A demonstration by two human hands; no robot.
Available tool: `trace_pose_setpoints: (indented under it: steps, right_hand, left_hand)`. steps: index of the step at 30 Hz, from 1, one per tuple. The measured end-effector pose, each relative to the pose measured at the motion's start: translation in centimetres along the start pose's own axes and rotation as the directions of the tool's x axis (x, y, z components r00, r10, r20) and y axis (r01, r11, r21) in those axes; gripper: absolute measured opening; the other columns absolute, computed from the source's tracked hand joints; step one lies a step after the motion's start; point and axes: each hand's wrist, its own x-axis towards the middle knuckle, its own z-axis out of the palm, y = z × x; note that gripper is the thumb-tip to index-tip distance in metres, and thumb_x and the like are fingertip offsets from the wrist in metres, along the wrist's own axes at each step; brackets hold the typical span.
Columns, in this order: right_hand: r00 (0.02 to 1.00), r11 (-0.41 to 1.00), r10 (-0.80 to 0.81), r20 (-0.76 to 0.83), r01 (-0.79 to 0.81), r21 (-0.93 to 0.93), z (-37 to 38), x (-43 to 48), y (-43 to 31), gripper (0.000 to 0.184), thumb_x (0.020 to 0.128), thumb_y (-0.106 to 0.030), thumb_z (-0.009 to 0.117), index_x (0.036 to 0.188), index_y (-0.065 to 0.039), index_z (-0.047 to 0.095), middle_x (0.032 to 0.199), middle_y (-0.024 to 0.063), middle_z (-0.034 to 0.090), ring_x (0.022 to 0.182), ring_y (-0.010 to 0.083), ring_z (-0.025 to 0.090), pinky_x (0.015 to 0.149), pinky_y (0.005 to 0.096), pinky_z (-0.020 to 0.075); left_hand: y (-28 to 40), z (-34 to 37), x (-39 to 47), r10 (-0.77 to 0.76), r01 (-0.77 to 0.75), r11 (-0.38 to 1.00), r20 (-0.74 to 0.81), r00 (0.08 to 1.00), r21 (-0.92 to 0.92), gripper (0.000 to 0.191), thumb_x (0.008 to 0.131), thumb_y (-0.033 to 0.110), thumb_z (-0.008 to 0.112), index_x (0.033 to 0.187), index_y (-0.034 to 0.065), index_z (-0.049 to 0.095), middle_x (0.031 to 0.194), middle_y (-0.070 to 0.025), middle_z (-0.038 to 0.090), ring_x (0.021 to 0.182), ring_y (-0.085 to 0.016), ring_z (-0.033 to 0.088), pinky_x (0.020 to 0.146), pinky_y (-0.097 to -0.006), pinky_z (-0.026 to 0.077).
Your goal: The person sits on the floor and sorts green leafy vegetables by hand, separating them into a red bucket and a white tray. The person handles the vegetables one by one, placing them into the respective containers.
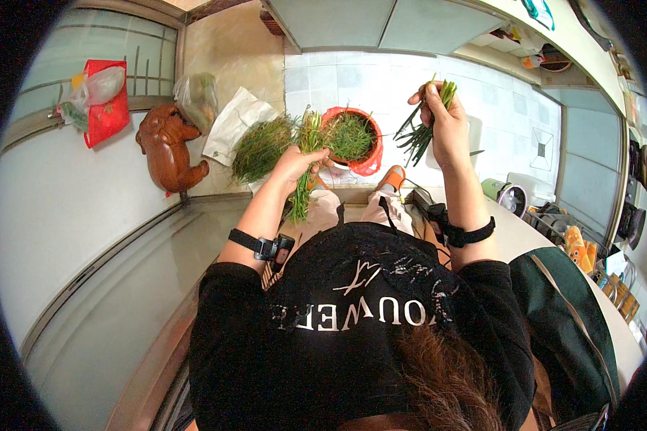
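Note:
My left hand (300,163) grips a bunch of leafy green stalks (302,196), pale ends up and leaves hanging down. Raised at the right, my right hand (439,110) holds a smaller bundle of cut green stalks (421,134) between thumb and fingers. Between the hands stands a round bin lined with a red plastic bag (376,153), with loose green and brownish plant scraps (350,134) in it. A larger heap of thin greens (261,148) lies left of the bin, partly on a white paper bag (242,116). Under my right forearm is a whitish tray (473,134), with a dark pointed blade (476,153) beside it.
A carved brown wooden stool (167,151) shaped like an animal stands at the left, near a clear plastic bag (197,102) and a red bag (108,108). My feet in orange slippers (393,176) are below the bin. At the right are a green container (495,188) and a floor drain (541,149).

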Motion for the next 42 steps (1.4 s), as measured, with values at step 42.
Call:
trace_pose_setpoints:
  steps: [42]
  right_hand:
    - [0.958, 0.978, 0.063, 0.279, -0.114, 0.174, 3.3, 2.7, -7.2, 0.017, 0.087, -0.021, 0.046, 0.087, -0.004, 0.05, 0.079, 0.0079, 0.06, 0.052, 0.0072, 0.044, 0.049, 0.0174, 0.036]
  left_hand:
    - [12.5, 5.7, -8.0, 0.32, -0.296, 0.947, 0.376, 0.87, -0.124, 0.025, 0.08, 0.014, 0.055, 0.1, 0.0014, 0.051, 0.082, -0.0111, 0.06, 0.046, -0.002, 0.033, 0.044, -0.0159, 0.029]
